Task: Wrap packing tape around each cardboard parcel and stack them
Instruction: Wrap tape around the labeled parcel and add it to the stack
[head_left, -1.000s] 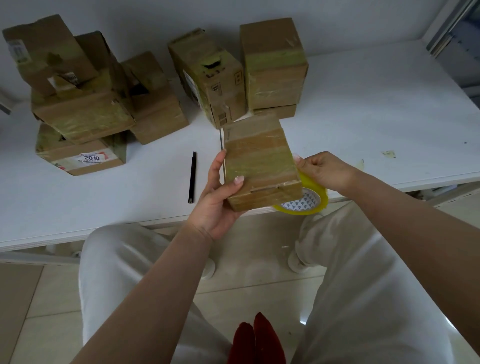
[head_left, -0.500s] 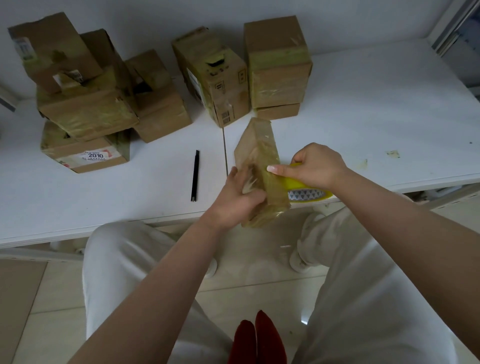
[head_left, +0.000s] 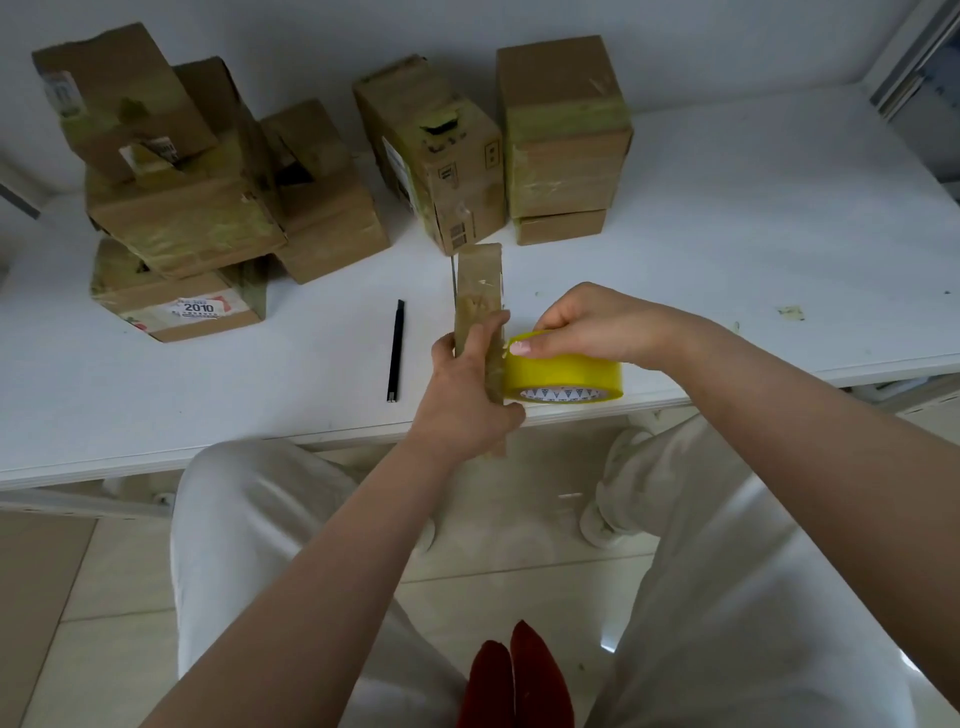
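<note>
- Cardboard parcel (head_left: 478, 291) stands on edge in mid-air over the front edge of the table (head_left: 727, 234), its narrow taped side facing the camera; the left hand (head_left: 467, 395) grips it low down, thumb on the near-right face, fingers wrapped round the far side.
- Yellow tape roll (head_left: 563, 376) sits touching the parcel's right face — the right hand (head_left: 597, 325) holds it from above, with one fingertip pressing at the seam where roll meets cardboard.
- Risk, as I judge it: the parcel is held by its lower part only, so a hard pull on the tape could twist it in the left hand and lay the strip crooked or wrinkled.
- Where the roll meets the cardboard, tape could fold and stick to itself, or to a fingertip, if the roll is drawn off before the end is pressed flat.
- Nothing lies under the parcel but lap and floor — a slip of either hand drops it clear of the table.
- Leaning pile (head_left: 171, 208) at the back left looks unsteady; setting this parcel on top could topple it. The neater stack (head_left: 563, 135) on the right seems the safer place.
- Black pen (head_left: 396, 351) lies just left of the hands and could be knocked off the edge.
</note>
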